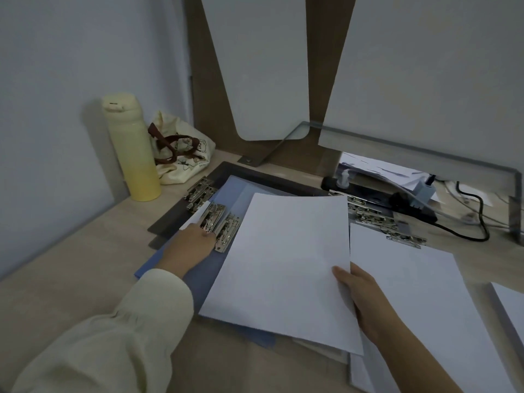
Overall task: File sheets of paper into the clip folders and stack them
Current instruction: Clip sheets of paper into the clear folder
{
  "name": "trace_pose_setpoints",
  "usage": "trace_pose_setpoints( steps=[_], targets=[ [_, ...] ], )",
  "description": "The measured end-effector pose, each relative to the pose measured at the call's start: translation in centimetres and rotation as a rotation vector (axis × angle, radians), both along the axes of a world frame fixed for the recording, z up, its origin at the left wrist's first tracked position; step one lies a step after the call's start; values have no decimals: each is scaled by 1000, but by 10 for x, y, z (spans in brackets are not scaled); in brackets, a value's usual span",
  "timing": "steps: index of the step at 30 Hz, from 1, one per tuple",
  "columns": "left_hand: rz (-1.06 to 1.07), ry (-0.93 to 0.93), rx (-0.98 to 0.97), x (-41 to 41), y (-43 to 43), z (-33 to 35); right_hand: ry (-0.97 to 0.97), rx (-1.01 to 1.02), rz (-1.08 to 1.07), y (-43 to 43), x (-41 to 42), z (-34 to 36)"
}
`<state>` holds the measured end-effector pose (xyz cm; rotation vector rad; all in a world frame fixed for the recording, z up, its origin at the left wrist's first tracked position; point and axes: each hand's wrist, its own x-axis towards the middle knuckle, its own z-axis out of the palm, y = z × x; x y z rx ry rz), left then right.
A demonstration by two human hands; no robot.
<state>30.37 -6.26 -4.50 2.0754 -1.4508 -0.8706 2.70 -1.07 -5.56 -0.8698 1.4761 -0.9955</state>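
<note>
My right hand [365,296] pinches the sheet [286,265] at its near right edge, thumb on top and the other fingers hidden underneath. The sheet lies slanted over the open blue folder [198,276], its far left edge just beside the clip [224,228] but not under it. My left hand [192,245] reaches to that clip with the fingertips touching the metal. Seen from the back of the hand, I cannot tell whether they press the lever or pinch it.

The risk, as I judge it, is in the angle. The sheet sits crooked to the folder, so if I slide it in as it lies, it will be clamped askew or catch a corner and crease. Holding it by one edge only, it may also sag and buckle against the clip's lip. If my left fingers slip, the clip could snap down early, on the paper's edge or on a fingertip. The paper stack [411,293] lies just right of my wrist, and a careless push could fan it out.
</note>
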Motion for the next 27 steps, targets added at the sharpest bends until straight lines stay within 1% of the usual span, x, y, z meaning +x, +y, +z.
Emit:
trace_pose_setpoints(
  steps=[2,6,7,11,13,15,19,21,23,24,25,27],
  targets=[
    [23,134,22,4,-1,4,11,19,1,0,0,-4],
    [95,532,109,15,0,2,41,15,-13,0,0,-8],
    [96,600,118,16,1,0,45,15,-14,0,0,-9],
    [134,772,121,16,3,-5,24,15,-10,0,-1,-9],
    [146,787,99,15,3,-8,-1,12,-5,1,-2,-8],
    [121,763,71,15,4,-14,-13,9,-11,2,-3,-8],
    [65,667,79,14,6,-23,-19,-1,-47,3,-6,-11],
    [70,693,77,14,6,-22,-34,-4,-51,4,-7,-10],
    [42,787,138,12,4,-13,-43,-4,-47,4,-8,-9],
    [18,798,181,11,1,-10,-43,-4,-45,4,-8,-10],
    [-9,774,226,9,-2,-5,-37,-2,-42,4,-8,-10],
    [-15,663,280,4,-9,8,-22,3,-31,4,-8,-10]
  ],
)
